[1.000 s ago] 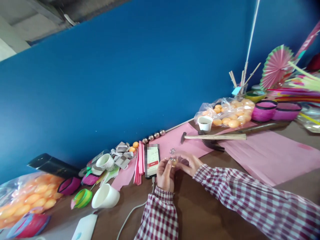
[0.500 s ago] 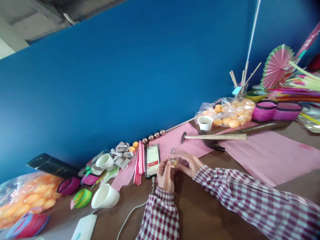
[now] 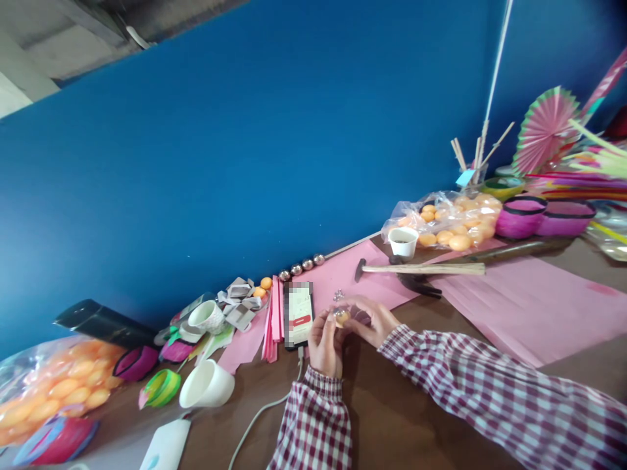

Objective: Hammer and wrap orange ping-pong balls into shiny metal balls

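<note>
My left hand (image 3: 323, 343) and my right hand (image 3: 373, 318) meet over the brown table, just right of a phone (image 3: 299, 312) lying on its cable. Both pinch a small orange ball (image 3: 341, 317) between their fingertips, left fingers curled under it, right fingers closing from the other side. A tiny shiny piece (image 3: 337, 296) sits on the pink paper (image 3: 514, 300) just beyond the ball. Both sleeves are red and white check.
A hammer (image 3: 416, 268) and a white cup (image 3: 402, 241) lie beyond my hands, by a bag of orange balls (image 3: 448, 225). Pink baskets (image 3: 520, 216) and paper fans (image 3: 541, 127) stand far right. On the left are a tipped white cup (image 3: 206, 385), another ball bag (image 3: 44, 385) and paper scraps (image 3: 238, 303).
Hardly anything differs: my hands stay together on the small orange ball, which has shifted slightly between the fingertips. The view has drifted a touch.
</note>
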Demonstrator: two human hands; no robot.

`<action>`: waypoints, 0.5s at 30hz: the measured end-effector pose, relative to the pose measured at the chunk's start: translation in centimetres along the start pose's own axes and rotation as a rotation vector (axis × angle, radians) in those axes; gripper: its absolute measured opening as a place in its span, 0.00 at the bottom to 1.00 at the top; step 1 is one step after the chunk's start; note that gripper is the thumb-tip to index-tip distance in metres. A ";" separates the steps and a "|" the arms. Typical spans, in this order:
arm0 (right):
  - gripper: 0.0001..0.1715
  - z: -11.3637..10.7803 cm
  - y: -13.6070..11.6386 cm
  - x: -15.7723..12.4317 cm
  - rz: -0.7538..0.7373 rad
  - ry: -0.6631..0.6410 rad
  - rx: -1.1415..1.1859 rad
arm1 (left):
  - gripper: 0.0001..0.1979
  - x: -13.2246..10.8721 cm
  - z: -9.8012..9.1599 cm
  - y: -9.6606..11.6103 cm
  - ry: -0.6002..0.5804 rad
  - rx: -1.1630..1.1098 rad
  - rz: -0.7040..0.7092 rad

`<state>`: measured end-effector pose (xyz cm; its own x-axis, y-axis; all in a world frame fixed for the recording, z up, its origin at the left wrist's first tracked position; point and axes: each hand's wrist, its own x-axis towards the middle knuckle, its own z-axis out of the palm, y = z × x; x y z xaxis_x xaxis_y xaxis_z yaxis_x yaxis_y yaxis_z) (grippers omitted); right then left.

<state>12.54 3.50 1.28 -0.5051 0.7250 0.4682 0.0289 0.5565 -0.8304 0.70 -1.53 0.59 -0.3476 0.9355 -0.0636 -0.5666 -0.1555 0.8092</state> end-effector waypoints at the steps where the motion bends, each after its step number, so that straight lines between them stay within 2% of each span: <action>1: 0.19 0.0 0.1 0.0 -0.010 0.006 -0.015 | 0.09 -0.1 0.1 0.0 -0.009 0.001 -0.002; 9: 0.19 0.4 1.1 -0.1 -0.070 0.022 -0.080 | 0.13 0.1 0.3 0.0 0.018 0.035 0.001; 15: 0.25 0.1 0.7 -0.2 -0.057 -0.024 -0.121 | 0.13 0.1 0.4 -0.2 0.047 0.071 0.004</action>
<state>12.55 3.69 0.56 -0.5294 0.6816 0.5050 0.1027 0.6424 -0.7594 1.07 -1.33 0.70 -0.3854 0.9187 -0.0861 -0.5116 -0.1350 0.8485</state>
